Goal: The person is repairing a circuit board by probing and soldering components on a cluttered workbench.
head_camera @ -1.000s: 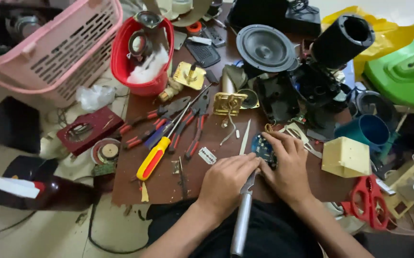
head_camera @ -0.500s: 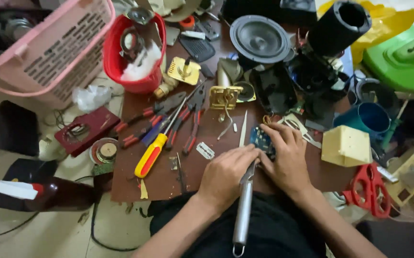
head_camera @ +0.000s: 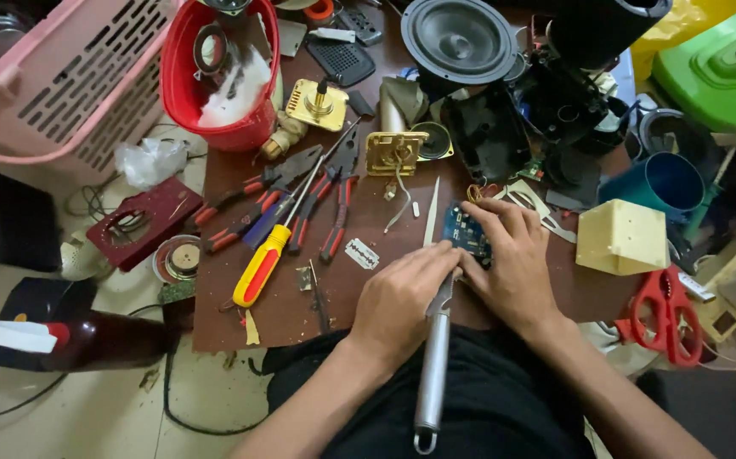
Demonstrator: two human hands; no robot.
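Home repair workshop, floor-level: low brown wooden board (head_camera: 300,306) w/ red-handled pliers (head_camera: 334,204), yellow-handled screwdriver (head_camera: 270,255), round black speaker cone (head_camera: 460,38), small blue circuit board (head_camera: 466,231), misc. parts.

Brown desk (head_camera: 291,314), surface scuffed. On it: yellow-handled screwdriver (head_camera: 259,264), red-handled pliers (head_camera: 334,204), razor blade (head_camera: 362,253), blue circuit board (head_camera: 466,231), brass fitting (head_camera: 319,102), speaker (head_camera: 459,38).

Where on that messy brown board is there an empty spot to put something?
Bare wood shows near the front edge, between the yellow-handled screwdriver, the razor blade and the left hand. The board's back edge is crowded with pliers, brass parts and a speaker.
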